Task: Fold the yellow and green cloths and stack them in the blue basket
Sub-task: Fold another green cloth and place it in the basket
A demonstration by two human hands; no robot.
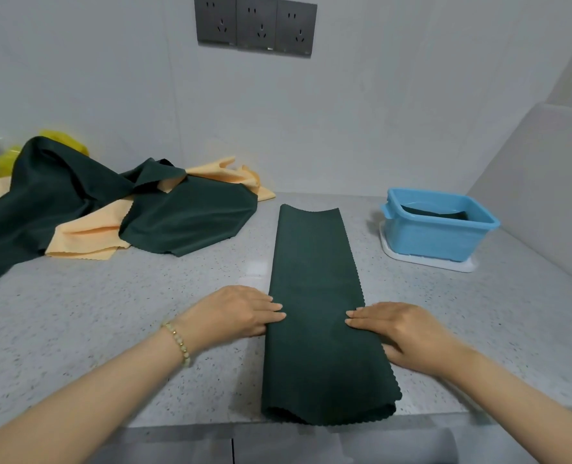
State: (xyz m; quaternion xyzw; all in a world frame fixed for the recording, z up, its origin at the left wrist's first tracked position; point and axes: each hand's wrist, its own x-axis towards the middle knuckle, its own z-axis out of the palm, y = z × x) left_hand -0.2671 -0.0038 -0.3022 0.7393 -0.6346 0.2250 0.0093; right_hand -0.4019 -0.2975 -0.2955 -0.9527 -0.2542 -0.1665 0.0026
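A dark green cloth [318, 296], folded into a long narrow strip, lies on the counter and runs away from me. My left hand [234, 311] lies flat at its left edge, straight fingertips touching the fabric. My right hand [398, 329] lies flat at the right edge, fingertips on the cloth. The blue basket [445, 237] stands at the right rear on a white lid, with a dark green cloth [435, 213] lying inside. A heap of unfolded green cloths [184, 219] and pale yellow cloths [87, 237] lies at the left rear.
The speckled grey counter [110, 313] ends at a front edge close to my arms. A grey wall with three sockets [256, 25] rises behind. A white panel [546, 182] leans at the far right. Yellow and teal items [3, 159] sit at the far left.
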